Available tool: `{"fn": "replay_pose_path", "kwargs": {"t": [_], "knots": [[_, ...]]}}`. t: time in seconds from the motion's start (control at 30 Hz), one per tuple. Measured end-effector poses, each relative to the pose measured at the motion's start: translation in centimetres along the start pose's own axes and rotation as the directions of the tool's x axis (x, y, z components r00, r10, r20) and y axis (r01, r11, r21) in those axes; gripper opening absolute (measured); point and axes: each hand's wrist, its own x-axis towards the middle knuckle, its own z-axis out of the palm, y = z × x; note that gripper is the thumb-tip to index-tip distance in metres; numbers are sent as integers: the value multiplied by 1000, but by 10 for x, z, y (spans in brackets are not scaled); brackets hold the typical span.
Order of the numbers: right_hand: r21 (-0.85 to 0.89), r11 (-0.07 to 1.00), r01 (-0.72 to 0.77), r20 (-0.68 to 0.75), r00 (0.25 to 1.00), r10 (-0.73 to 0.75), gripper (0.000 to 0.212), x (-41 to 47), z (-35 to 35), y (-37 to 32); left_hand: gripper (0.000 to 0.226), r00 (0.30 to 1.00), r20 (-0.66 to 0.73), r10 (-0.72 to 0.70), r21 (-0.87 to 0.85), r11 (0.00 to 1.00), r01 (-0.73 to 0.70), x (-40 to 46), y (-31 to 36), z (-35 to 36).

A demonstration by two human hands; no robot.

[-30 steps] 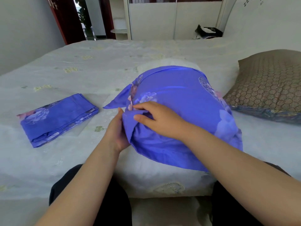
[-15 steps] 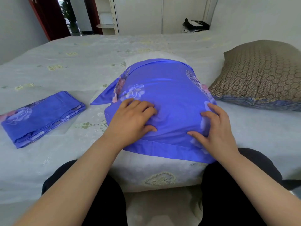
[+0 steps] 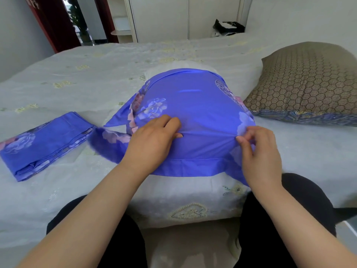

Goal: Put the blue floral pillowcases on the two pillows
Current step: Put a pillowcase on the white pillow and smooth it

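Note:
A blue floral pillowcase [image 3: 195, 105] covers most of a white pillow [image 3: 181, 65], whose far end still shows bare beyond the case's open mouth. My left hand [image 3: 152, 140] lies on the near left part of the case with fingers curled into the cloth. My right hand [image 3: 258, 151] pinches the case's near right corner between thumb and fingers. A second blue floral pillowcase [image 3: 44, 146] lies folded on the bed at the left. A brown honeycomb-patterned pillow [image 3: 307, 82] rests at the right.
The bed [image 3: 81, 78] has a pale embroidered cover and reaches my knees. Beyond it stand a white wardrobe [image 3: 160, 16], a dark red door frame [image 3: 48, 22] and a black bag [image 3: 228, 28].
My left hand's fingers have curled into the cloth. My right hand went from lying flat to pinching the right corner. The case's left flap has spread out toward the folded case.

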Motion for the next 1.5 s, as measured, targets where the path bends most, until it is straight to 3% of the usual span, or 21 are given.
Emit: {"fn": "replay_pose_path", "kwargs": {"t": [0.1,0.2,0.27,0.33,0.5,0.57,0.67,0.77,0.87,0.93,1.03,1.13,1.23,1.3,1.4,1.5], "knots": [[96,991,-98,39,995,94,14,11,11,-10,20,998,26,-51,15,999,50,3,3,9],[131,991,31,193,980,-56,15,27,26,-17,23,992,46,-119,-40,992,121,6,7,16],[70,990,125,381,913,-142,14,42,30,-11,20,965,114,-238,-86,965,248,7,2,15],[-26,985,172,534,835,-131,16,60,26,-3,19,941,123,-315,-84,942,326,8,-14,16],[-224,916,333,651,751,-113,36,73,15,-4,21,895,293,-337,-124,914,386,9,-35,21],[-168,939,301,609,780,-141,35,64,11,0,22,895,308,-323,-135,916,378,7,-36,17],[-63,872,486,293,844,-449,28,47,9,10,31,976,166,-143,-181,968,173,4,-26,13],[-139,758,637,55,770,-636,29,29,19,3,47,986,141,92,-226,972,-58,6,4,19],[-186,704,686,-17,714,-700,27,17,28,-12,54,964,241,113,-179,981,-70,11,28,32],[-150,752,642,-5,760,-650,29,11,29,-21,45,939,338,65,-172,985,-6,13,28,44],[-108,840,532,0,845,-535,37,12,24,-33,26,911,401,92,-145,989,-36,15,21,58],[-142,886,441,231,885,-404,44,23,13,-17,24,953,294,68,-168,986,-18,14,18,54],[-275,806,525,403,824,-399,48,16,4,15,34,984,144,103,-205,976,-72,9,22,43],[-297,786,543,447,806,-388,39,8,5,28,32,989,25,148,-155,978,-142,6,28,42],[-199,903,382,501,831,-241,21,8,12,26,24,970,-92,225,-57,971,-231,3,45,44],[-154,951,268,523,839,-152,14,15,11,19,26,987,-71,141,-30,989,-143,5,55,43]]}}
